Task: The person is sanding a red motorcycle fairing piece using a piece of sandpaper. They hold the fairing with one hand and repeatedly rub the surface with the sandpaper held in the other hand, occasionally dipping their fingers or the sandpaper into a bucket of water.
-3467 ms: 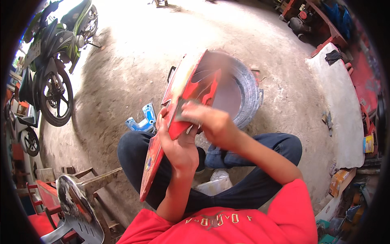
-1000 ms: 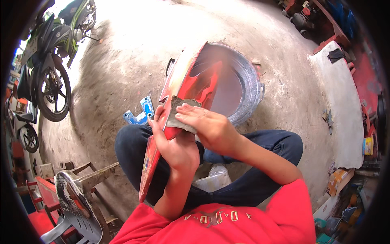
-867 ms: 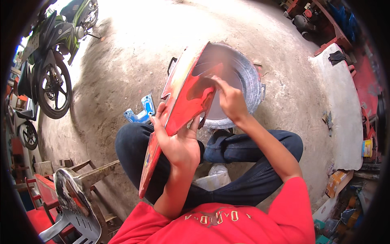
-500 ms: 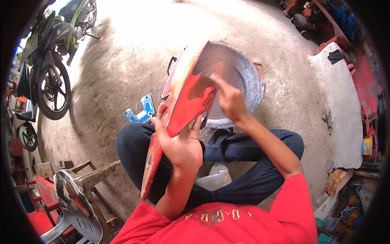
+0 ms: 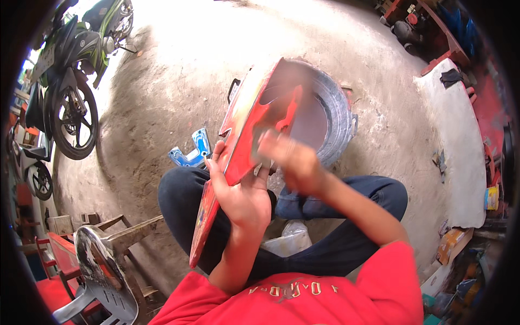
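A long red body panel (image 5: 238,162), seemingly from a motorcycle, lies slanted above my lap. Its surface shows pale and dark patches, and its upper end reaches over a round grey metal basin (image 5: 341,114). My left hand (image 5: 246,205) supports the panel from beneath, the thumb at its near edge and the fingers partly hidden behind it. Against the panel's middle, my right hand (image 5: 295,162) is smeared by motion, its fingers drawn together. Something greyish shows at those fingertips, too blurred to name. A blue and white bracket-shaped part (image 5: 190,157) rests on the floor by my left knee.
Between my folded legs sits a whitish container with clear plastic (image 5: 290,238). Motorcycles (image 5: 70,108) stand at the left, above a worn grey chair (image 5: 103,271). A pale slab (image 5: 452,146) with a black cloth (image 5: 450,77) lies to the right, beside clutter and a cardboard box (image 5: 452,244).
My right hand has moved down along the panel, from its upper part to its middle. The left hand and the panel keep nearly the same place.
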`<state>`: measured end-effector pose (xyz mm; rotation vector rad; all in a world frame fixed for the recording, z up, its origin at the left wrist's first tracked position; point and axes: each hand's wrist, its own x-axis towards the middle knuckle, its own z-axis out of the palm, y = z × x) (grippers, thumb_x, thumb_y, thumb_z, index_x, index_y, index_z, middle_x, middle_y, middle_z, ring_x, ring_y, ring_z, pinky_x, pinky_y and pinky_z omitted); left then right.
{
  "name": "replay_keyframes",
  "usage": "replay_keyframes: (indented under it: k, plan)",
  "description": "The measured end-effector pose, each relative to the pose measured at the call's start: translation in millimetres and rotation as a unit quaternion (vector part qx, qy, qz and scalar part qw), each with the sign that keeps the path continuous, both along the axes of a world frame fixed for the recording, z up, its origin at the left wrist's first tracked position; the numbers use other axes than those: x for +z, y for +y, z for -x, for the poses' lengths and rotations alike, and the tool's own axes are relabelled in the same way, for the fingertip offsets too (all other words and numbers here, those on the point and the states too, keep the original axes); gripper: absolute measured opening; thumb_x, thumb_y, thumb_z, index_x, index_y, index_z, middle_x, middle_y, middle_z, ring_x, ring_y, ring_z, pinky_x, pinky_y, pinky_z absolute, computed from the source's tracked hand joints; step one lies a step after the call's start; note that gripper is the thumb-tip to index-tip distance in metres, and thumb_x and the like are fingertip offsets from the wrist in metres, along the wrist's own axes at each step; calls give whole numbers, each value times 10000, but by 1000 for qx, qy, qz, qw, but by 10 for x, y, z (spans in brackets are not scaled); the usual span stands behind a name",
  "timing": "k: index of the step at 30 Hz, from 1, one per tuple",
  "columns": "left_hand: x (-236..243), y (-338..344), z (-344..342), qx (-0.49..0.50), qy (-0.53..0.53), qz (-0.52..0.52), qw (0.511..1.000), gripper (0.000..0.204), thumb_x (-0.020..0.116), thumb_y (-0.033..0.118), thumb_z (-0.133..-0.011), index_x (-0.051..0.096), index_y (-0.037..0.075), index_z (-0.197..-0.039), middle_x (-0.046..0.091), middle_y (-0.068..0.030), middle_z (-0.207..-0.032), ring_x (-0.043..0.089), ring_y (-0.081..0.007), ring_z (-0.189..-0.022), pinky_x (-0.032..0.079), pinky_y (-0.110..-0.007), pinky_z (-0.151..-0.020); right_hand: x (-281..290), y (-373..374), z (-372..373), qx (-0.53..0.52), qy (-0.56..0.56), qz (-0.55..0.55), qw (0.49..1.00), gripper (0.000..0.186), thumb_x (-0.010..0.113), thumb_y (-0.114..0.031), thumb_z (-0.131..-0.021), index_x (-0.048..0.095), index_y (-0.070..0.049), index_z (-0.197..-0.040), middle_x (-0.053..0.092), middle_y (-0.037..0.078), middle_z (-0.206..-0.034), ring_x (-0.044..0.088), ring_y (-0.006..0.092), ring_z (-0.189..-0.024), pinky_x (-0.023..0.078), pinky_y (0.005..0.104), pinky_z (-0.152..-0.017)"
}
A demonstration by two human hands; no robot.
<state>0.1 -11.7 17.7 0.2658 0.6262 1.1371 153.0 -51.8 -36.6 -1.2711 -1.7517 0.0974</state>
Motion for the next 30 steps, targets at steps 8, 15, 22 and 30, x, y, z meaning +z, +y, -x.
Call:
replay_keyframes:
  k: [8,15,22,30]
  plan:
    - [20,8,-6,12,3,17,1000,463,400,509,-1107,456,156,-1402,548,-119,-1467,562,-319,-1345,488,-557,-1087,12,30,-43,12,-26,12,1000,601,607,-402,-1014,553,-1,-1459,563,260,-1470,508,439,-1403,408,520,-1176]
    - [20,13,-16,16,4,12,1000,463,402,507,-1108,457,154,-1402,544,-124,-1475,562,-321,-1349,489,-562,-1084,-147,158,-159,-80,-49,57,994,775,489,-543,-1045,441,68,-1519,521,279,-1508,479,443,-1428,381,530,-1191]
    - [49,-1,-56,11,12,16,1000,443,379,487,-1118,454,161,-1409,530,-131,-1494,520,-325,-1390,476,-561,-1095,-420,304,-519,-105,-49,119,986,1051,361,-810,-960,433,73,-1524,488,269,-1546,455,401,-1462,361,511,-1208]
    - [78,-44,-102,6,16,14,1000,443,350,503,-1120,447,175,-1402,524,-136,-1500,528,-329,-1378,468,-567,-1091,-403,271,-715,-115,-92,147,978,1013,391,-777,-967,441,72,-1518,471,264,-1561,453,413,-1460,356,506,-1211]
